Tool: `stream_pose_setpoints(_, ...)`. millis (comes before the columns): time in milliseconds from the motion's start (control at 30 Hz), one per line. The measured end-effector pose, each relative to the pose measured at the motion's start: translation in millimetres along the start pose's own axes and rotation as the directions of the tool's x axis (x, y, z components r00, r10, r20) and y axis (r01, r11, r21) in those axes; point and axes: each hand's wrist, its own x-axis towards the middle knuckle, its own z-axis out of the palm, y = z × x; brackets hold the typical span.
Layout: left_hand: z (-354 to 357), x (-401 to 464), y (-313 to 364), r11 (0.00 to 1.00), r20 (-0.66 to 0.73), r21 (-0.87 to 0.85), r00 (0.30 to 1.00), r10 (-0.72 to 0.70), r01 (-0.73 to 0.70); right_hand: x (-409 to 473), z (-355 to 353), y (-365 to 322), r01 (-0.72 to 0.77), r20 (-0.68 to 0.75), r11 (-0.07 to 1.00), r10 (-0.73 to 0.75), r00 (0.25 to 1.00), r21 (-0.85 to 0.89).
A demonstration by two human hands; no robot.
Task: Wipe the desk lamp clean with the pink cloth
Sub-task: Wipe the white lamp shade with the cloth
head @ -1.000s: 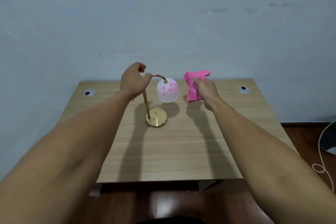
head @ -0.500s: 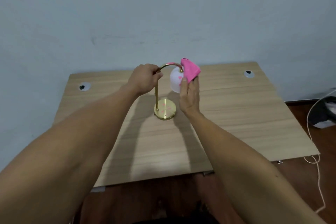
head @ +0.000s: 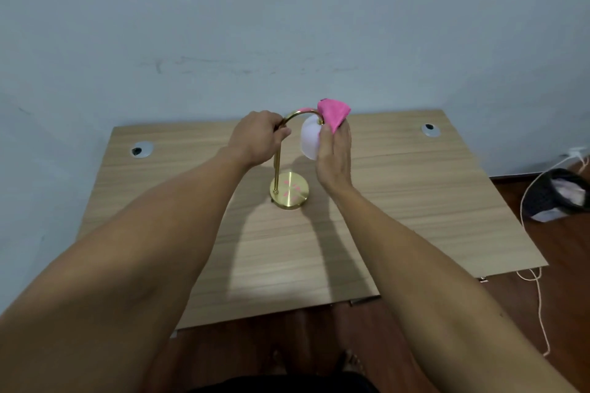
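Observation:
A small desk lamp stands mid-desk: round brass base (head: 290, 190) with pink smudges, thin brass stem curving over to a white shade (head: 309, 140). My left hand (head: 258, 137) is closed around the top of the stem where it bends. My right hand (head: 333, 156) holds the pink cloth (head: 333, 113) and presses it against the right side and top of the shade, hiding much of it. A pink streak shows on the curved arm.
The wooden desk (head: 415, 201) stands against a pale wall and has a cable grommet at the far left (head: 141, 149) and far right (head: 430, 130). A dark bin (head: 557, 195) and a thin cord (head: 539, 297) lie on the floor to the right.
My right hand brought the pink cloth from beside the lamp onto the shade and now covers its right side. The pink marks that faced me on the shade no longer show. My left hand kept hold of the stem.

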Motion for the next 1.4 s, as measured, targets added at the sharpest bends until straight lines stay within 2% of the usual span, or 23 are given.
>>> stream_pose_setpoints(67,0,-1,0,1.000,0.004,-0.013,1.000,0.006,-0.006,-16,6,15,0.107,0.020,0.993,-0.106,0.994,-0.059)
stream_pose_setpoints(133,1,0,0,0.999,0.011,-0.035,1.000,0.011,-0.010,-27,9,24,0.062,-0.018,0.996,-0.063,0.998,-0.056)
stream_pose_setpoints(233,0,2,-1,0.998,0.027,-0.064,1.000,0.008,-0.006,-31,12,15,-0.150,-0.104,0.985,0.159,0.982,0.090)
stream_pose_setpoints(300,0,3,-2,0.998,0.030,-0.068,1.000,0.007,-0.004,-22,8,6,-0.328,-0.147,0.915,0.367,0.918,0.236)
stream_pose_setpoints(367,1,3,-2,0.998,0.030,-0.062,1.000,0.005,-0.003,-13,3,2,-0.402,-0.149,0.874,0.451,0.880,0.273)
stream_pose_setpoints(433,2,3,-2,0.998,0.031,-0.065,1.000,0.003,-0.001,-6,2,0,-0.339,-0.144,0.922,0.367,0.919,0.184)
stream_pose_setpoints(500,2,3,-2,0.997,0.033,-0.072,0.999,-0.001,0.003,-1,5,1,-0.162,-0.111,0.986,0.166,0.980,0.040)
stream_pose_setpoints(567,2,4,-3,0.997,0.032,-0.072,0.999,-0.001,0.004,-2,12,5,0.010,-0.050,0.997,-0.014,0.999,-0.073)
stream_pose_setpoints(633,2,5,-4,0.997,0.034,-0.074,0.999,-0.002,0.005,-14,18,15,0.050,-0.047,0.993,-0.056,0.997,-0.108)
stream_pose_setpoints(733,3,3,-4,0.997,0.038,-0.075,0.999,-0.004,0.007,-39,25,20,-0.043,-0.124,0.999,0.042,0.991,-0.012)
stream_pose_setpoints(833,3,3,-4,0.996,0.039,-0.084,0.999,-0.011,0.014,-29,27,7,-0.206,-0.235,0.958,0.251,0.939,0.199)
stream_pose_setpoints(900,2,3,-4,0.996,0.038,-0.085,0.999,-0.012,0.015,-8,21,-5,-0.283,-0.268,0.939,0.329,0.905,0.196)
stream_pose_setpoints(933,2,3,-4,0.996,0.037,-0.085,0.999,-0.012,0.015,-1,18,-8,-0.268,-0.255,0.955,0.293,0.921,0.127)
stream_pose_setpoints(1000,2,3,-5,0.996,0.038,-0.083,0.999,-0.019,0.022,3,17,-5,-0.129,-0.177,0.990,0.116,0.977,-0.063)
stream_pose_setpoints(1067,3,3,-5,0.996,0.037,-0.081,0.999,-0.024,0.027,-6,17,6,0.002,-0.086,0.976,-0.021,0.996,-0.217)
stream_pose_setpoints(1133,3,3,-4,0.996,0.037,-0.083,0.999,-0.024,0.026,-26,18,18,0.065,-0.035,0.963,-0.077,0.996,-0.260)
stream_pose_setpoints(1233,2,3,-4,0.996,0.039,-0.083,0.999,-0.026,0.029,-59,15,29,0.101,-0.010,0.976,-0.105,0.994,-0.193)
stream_pose_setpoints(1300,2,2,-4,0.996,0.041,-0.084,0.999,-0.024,0.028,-65,16,30,0.001,-0.059,0.996,-0.006,0.998,-0.087)
stream_pose_setpoints(1333,2,2,-5,0.996,0.043,-0.084,0.999,-0.024,0.027,-60,18,26,-0.092,-0.109,0.996,0.089,0.990,-0.019)
stream_pose_setpoints(1400,2,1,-4,0.995,0.045,-0.089,0.999,-0.027,0.031,-39,17,11,-0.285,-0.197,0.955,0.297,0.934,0.086)
